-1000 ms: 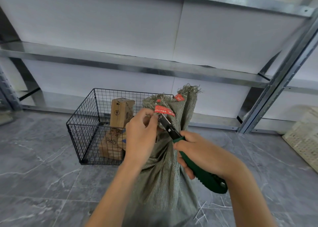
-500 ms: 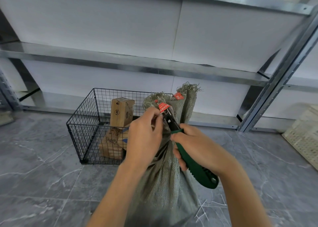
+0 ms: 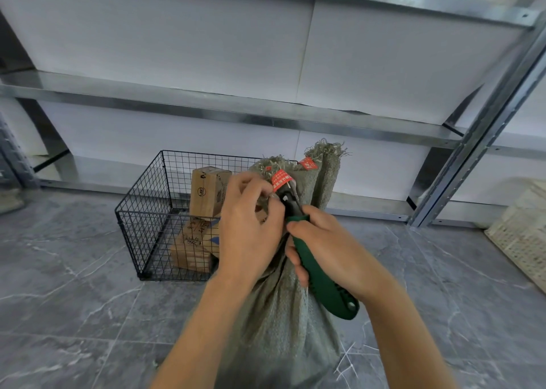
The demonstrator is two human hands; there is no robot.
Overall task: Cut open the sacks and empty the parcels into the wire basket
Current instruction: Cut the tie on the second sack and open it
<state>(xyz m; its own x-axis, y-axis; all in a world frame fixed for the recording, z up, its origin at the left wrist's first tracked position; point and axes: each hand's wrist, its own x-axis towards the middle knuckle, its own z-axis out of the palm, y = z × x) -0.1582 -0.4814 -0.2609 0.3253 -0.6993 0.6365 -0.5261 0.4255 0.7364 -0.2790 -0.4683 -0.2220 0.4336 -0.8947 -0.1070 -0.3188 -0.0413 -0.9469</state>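
Head view looks down on both arms over a grey-green woven sack (image 3: 283, 329) that stands upright on the grey marbled floor (image 3: 74, 300). The left grip (image 3: 248, 226) has its fingers curled in, pinching the bunched neck of the sack just under a red tag (image 3: 280, 180). What exactly lies between the fingertips is too small to tell. The right grip (image 3: 334, 250) is wrapped tight around the green handle of a cutter (image 3: 325, 285). The handle's end sticks out below and to the right of that grip. The cutter's black head points up and left from it and reaches the red tag, right beside the left grip's fingertips. The two grips are almost touching at the sack's neck. Above them the frayed mouth of the sack rises, with a second red tag (image 3: 307, 163) up and to the right.

Left of and beyond the left grip sits the black wire basket (image 3: 141, 208), on the floor just beside the sack. Inside it one cardboard parcel (image 3: 206, 193) stands upright, with more parcels (image 3: 192, 250) lying low below it. Metal shelving (image 3: 206, 114) runs behind everything. A white lattice crate (image 3: 523, 235) sits well to the right of the right grip.
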